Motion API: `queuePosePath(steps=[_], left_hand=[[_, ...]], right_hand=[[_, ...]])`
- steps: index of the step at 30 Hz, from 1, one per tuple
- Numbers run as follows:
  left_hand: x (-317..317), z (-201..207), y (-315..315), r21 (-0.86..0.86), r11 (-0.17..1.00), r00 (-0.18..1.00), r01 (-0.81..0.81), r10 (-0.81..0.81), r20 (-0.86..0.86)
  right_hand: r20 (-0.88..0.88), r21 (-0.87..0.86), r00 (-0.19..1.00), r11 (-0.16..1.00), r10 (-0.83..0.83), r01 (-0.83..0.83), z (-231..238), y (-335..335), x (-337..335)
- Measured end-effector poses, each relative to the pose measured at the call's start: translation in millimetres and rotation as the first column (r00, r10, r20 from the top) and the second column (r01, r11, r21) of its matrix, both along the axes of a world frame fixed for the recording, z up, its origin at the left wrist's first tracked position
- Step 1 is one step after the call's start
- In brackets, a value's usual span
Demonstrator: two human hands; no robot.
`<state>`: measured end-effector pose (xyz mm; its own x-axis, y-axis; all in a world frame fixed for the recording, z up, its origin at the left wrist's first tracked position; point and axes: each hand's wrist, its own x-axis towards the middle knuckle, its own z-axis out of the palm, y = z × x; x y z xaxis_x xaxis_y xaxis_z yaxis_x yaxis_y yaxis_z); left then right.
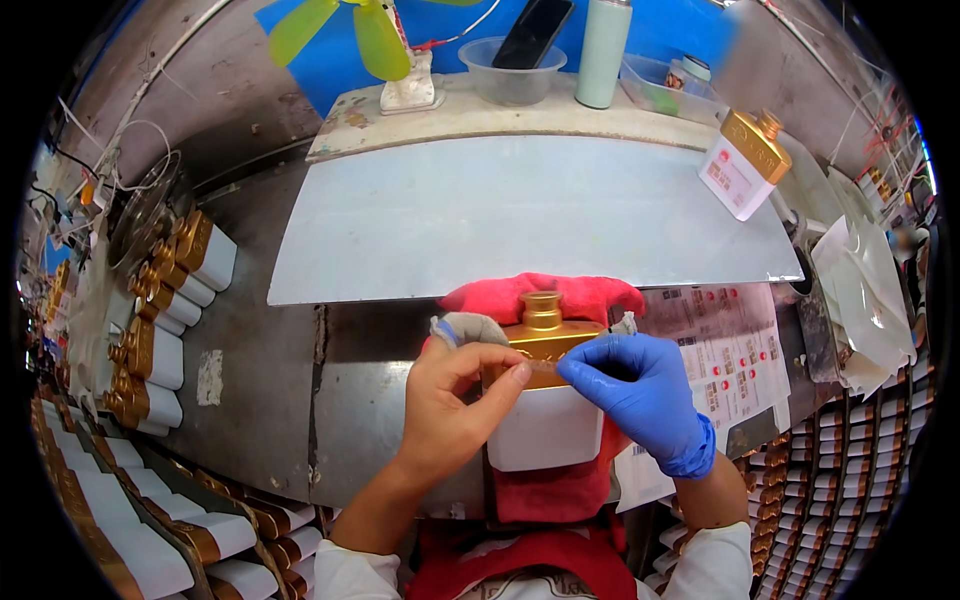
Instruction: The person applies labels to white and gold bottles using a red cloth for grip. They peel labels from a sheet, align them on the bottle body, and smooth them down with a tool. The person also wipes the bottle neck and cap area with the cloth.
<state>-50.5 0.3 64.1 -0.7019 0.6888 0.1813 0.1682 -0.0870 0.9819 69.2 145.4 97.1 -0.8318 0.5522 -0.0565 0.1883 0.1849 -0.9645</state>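
A white bottle [545, 432] with a gold shoulder and neck lies on a red cloth [553, 498], its neck pointing away from me. Over its gold part, both hands pinch a thin, clear strip [543, 367], perhaps a small transfer label; its print is too faint to make out. My left hand [440, 405], bare except for grey coverings on some fingers, grips one end between thumb and forefinger. At the other end, the fingertips of my right hand [640, 390], in a blue glove, are closed.
Printed label sheets [735, 350] lie to the right. A pale board [500, 215] spans the far side, with a labelled bottle [745, 165] at its right end. Gold-and-white bottles [150, 355] stand at left; racks of bottles [830, 480] flank me. Behind are a fan [390, 50] and flask [603, 55].
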Motion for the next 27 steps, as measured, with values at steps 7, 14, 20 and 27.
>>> queuePosePath(steps=[7, 14, 20, 27], left_hand=[[-13, -11, 19, 0.032, 0.999, 0.991, -0.033, 0.037, -0.127], [-15, -16, 26, 0.014, 0.996, 0.996, -0.087, 0.087, -0.024], [-18, -10, 27, -0.082, 0.991, 0.989, -0.106, 0.097, -0.108], [-20, -9, 32, -0.094, 0.985, 0.971, -0.141, 0.120, -0.206]], right_hand=[[0.025, 0.185, 0.998, 0.982, -0.053, 0.047, -7, 11, -13], [0.068, 0.284, 0.997, 0.959, -0.036, 0.015, -9, 23, -22], [0.071, 0.293, 0.997, 0.956, -0.021, -0.001, -13, 28, -26], [0.073, 0.377, 0.997, 0.926, -0.026, -0.004, -13, 30, -30]])
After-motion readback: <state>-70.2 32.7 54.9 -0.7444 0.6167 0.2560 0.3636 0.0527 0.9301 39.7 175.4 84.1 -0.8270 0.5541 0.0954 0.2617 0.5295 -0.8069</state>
